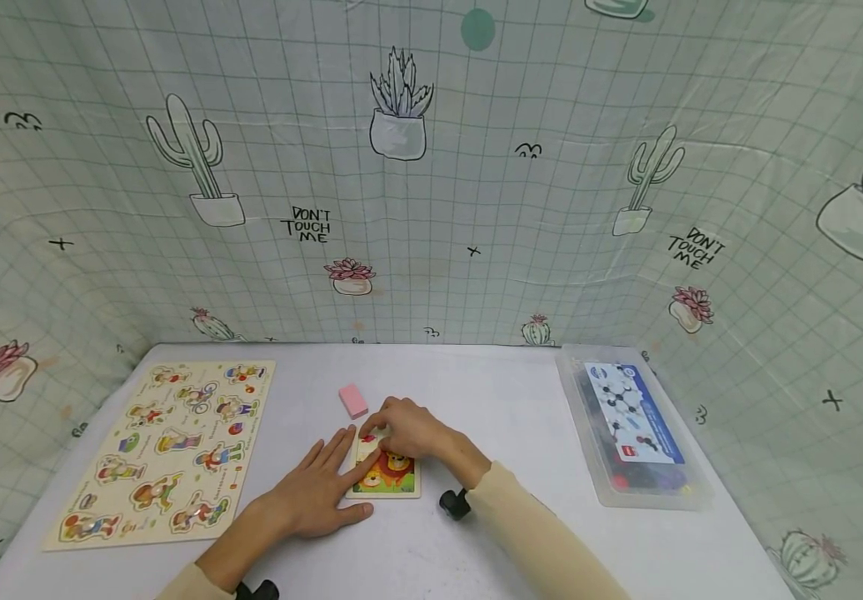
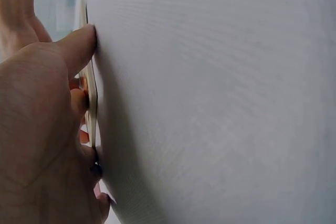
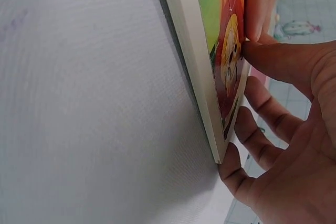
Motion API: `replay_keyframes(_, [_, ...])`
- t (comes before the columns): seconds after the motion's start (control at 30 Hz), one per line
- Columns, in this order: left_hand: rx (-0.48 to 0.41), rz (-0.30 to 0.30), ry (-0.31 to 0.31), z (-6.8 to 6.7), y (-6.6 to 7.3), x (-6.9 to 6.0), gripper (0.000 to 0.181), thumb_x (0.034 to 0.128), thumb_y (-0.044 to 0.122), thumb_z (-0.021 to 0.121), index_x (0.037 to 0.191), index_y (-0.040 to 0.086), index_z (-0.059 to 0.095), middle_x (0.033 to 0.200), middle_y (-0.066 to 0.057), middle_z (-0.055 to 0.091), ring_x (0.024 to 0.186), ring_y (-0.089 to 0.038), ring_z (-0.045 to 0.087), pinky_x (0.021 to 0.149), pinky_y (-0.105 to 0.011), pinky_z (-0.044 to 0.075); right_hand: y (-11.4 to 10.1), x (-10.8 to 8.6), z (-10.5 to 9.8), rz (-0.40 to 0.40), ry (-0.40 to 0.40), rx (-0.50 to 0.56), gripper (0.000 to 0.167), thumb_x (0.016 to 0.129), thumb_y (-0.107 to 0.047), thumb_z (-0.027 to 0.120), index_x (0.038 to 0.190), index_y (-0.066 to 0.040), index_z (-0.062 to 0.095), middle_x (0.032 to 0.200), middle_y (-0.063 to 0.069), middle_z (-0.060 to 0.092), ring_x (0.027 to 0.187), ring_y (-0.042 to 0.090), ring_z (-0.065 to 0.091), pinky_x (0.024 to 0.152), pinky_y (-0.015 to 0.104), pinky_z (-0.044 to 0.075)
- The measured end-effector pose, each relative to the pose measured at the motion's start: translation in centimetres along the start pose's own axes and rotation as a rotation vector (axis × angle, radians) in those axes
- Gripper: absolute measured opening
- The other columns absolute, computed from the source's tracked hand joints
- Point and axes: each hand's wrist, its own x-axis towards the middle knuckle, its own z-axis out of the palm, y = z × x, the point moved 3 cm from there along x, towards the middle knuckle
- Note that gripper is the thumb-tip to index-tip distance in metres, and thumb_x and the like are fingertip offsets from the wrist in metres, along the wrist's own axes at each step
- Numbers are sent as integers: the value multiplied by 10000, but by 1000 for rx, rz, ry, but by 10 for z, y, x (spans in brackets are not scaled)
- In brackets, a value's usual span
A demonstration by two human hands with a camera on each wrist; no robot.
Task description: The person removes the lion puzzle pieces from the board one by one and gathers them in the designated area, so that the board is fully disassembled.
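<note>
A small lion picture board point(image 1: 386, 482) lies flat on the white table, its pale thick edge showing in the right wrist view point(image 3: 197, 77). My left hand point(image 1: 315, 492) is spread palm down at its left side, with the index finger reaching onto the picture. In the left wrist view the left hand point(image 2: 39, 129) has its thumb at the near side of the board. Over the board's upper part my right hand point(image 1: 412, 429) is bent. The right wrist view shows the right hand point(image 3: 294, 135) with its thumb on the picture and its other fingers curled along the edge.
A pink block point(image 1: 353, 401) lies just behind the board. On the left is a large picture puzzle board point(image 1: 154, 467) with figures of children. A clear plastic case point(image 1: 630, 433) with a blue and white label stands on the right. Patterned cloth point(image 1: 431, 208) hangs behind the table.
</note>
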Motion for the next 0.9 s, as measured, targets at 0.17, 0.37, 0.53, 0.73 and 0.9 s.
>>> replay_keyframes(0.17, [-8,6,-8,-2,1,0,773,962,639,510,1592,235,318,1671,-216,86,1548,-367,81,1209,-580,140,-1,1,0,-1,-12,0,306,927,-167,706,1201,-299,741,1145,-13,625,1035,134,564,876,368,519])
replay_keyframes(0.37, [3,2,-8,-1,0,0,767,959,650,503,1588,246,330,1670,-217,93,1547,-369,85,1206,-583,144,-2,1,0,-3,-5,-11,270,923,-156,709,1140,-311,751,1157,-15,622,1057,157,557,889,420,511])
replay_keyframes(0.53, [10,8,-7,-1,-1,-1,743,959,649,506,1575,258,364,1662,-236,109,1542,-389,86,1197,-605,148,-2,1,2,-8,5,-25,252,919,-160,718,1103,-330,750,1158,-32,615,1049,156,547,872,433,499])
replay_keyframes(0.73, [25,12,-13,-1,0,-1,725,960,655,496,1564,270,387,1662,-237,109,1540,-395,93,1190,-617,158,-1,2,2,-27,-14,-24,306,924,-171,725,1197,-307,730,1138,-26,617,1035,146,569,869,373,517])
replay_keyframes(0.9, [38,0,-23,-2,1,1,724,958,669,482,1566,288,381,1667,-225,96,1542,-385,92,1193,-612,156,1,3,0,-37,-39,-25,310,932,-180,715,1212,-313,720,1133,-34,610,1026,134,566,890,341,516])
